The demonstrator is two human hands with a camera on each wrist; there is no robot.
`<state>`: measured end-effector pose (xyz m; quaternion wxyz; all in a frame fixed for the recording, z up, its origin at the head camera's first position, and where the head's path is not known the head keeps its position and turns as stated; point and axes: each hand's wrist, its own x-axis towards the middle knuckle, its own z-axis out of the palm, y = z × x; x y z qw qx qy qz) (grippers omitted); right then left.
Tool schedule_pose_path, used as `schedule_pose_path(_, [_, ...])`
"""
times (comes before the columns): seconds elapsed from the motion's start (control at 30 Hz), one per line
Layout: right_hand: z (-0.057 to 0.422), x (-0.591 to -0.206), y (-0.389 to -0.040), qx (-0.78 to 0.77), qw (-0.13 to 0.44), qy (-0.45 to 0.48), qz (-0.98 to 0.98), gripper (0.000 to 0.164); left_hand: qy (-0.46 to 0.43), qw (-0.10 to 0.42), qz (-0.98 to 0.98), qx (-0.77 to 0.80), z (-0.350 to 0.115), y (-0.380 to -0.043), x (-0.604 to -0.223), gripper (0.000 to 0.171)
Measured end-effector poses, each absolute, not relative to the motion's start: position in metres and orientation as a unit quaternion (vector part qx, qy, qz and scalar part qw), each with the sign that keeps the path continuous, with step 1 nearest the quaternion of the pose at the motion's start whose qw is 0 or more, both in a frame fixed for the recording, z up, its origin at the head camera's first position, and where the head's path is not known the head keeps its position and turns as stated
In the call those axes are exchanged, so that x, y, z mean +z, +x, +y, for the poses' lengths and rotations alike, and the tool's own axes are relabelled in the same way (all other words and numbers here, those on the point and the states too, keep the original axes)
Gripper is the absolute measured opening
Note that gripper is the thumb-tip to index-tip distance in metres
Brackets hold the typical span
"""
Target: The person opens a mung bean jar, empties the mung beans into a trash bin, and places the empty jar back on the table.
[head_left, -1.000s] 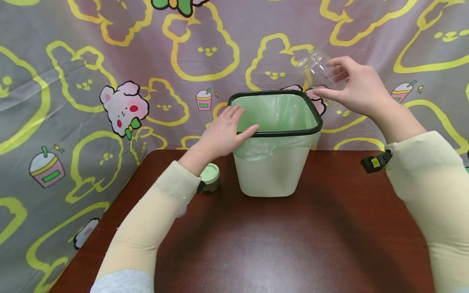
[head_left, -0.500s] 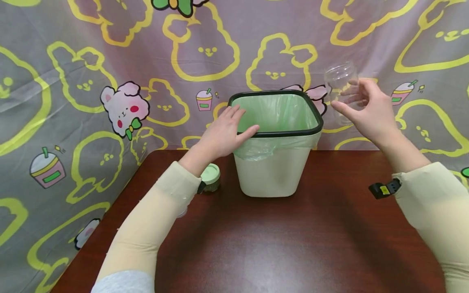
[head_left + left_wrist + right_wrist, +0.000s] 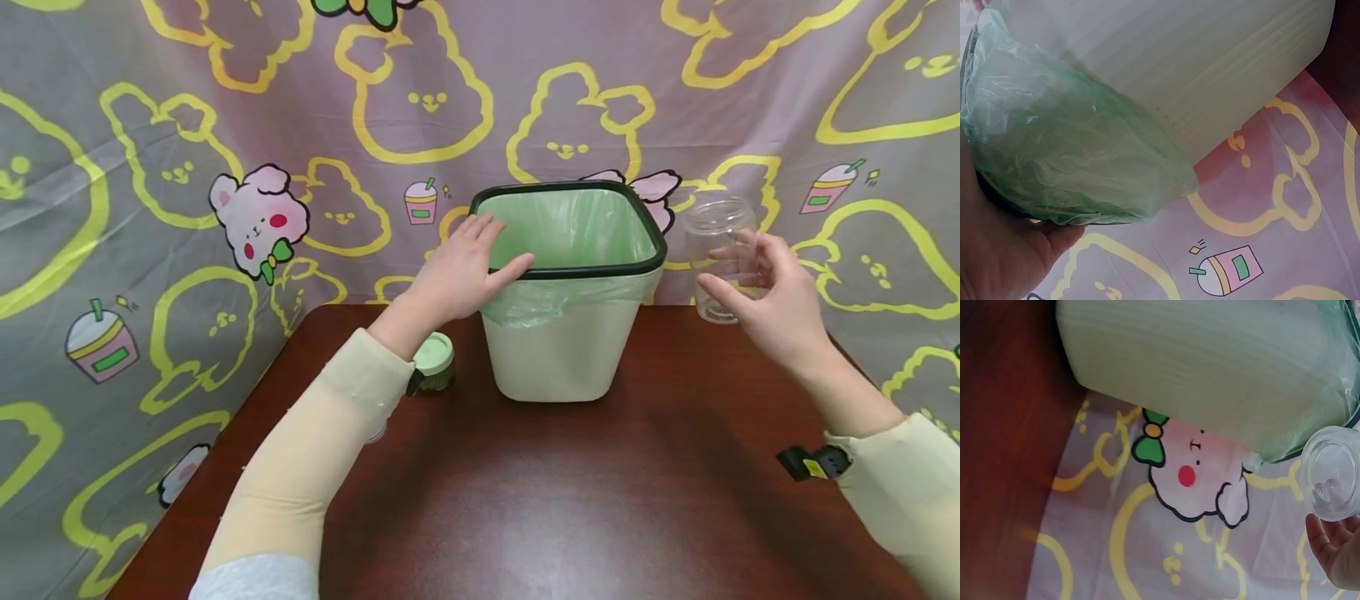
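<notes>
My right hand [image 3: 787, 304] holds a clear, lidless jar [image 3: 716, 229] between thumb and fingers, to the right of the bin and above the table. The jar stands nearly upright, mouth up; its round base [image 3: 1332, 478] faces the right wrist view. A cream wastebasket [image 3: 562, 350] with a black rim and a green bag liner [image 3: 525, 304] stands at the back of the table. My left hand [image 3: 459, 271] rests on its left rim, fingers laid fairly straight over the edge and thumb along the front. In the left wrist view, the liner [image 3: 1066, 137] hangs over the outside.
A small jar with a pale green lid [image 3: 433, 354] stands left of the bin, partly behind my left wrist. Beyond my left sleeve shows the edge of a small clear thing [image 3: 377, 432], mostly hidden. A patterned curtain [image 3: 420, 75] closes off the back of the dark brown table [image 3: 510, 492].
My right hand has moved right and down from above the bin's right rim, and the jar has turned from tilted to nearly upright. The left hand has stayed on the rim.
</notes>
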<state>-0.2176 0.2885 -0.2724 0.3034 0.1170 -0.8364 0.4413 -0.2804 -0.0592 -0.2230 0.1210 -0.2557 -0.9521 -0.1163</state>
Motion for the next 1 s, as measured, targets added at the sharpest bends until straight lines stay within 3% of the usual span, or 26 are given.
schedule_pose_path(0.3, [0.307,-0.305,-0.214,0.479,0.251,0.088,-0.836,0.048,-0.253,0.123,-0.953,-0.116,-0.058,-0.281,-0.223,0.081])
schedule_pose_path(0.53, [0.314,-0.327,-0.215,0.446,0.187,0.057,-0.873,0.060,-0.254,0.120,-0.953,-0.116,-0.059,-0.281,-0.223,0.082])
schedule_pose_path(0.77, [0.316,-0.351,-0.220,0.385,0.202,0.038,-0.900,0.057,-0.255,0.118,-0.953,-0.113,-0.060,-0.282,-0.222,0.083])
schedule_pose_path(1.0, [0.326,-0.365,-0.223,0.365,0.152,0.026,-0.918,0.064,-0.259,0.119,-0.952,-0.113,-0.060,-0.281,-0.222,0.082])
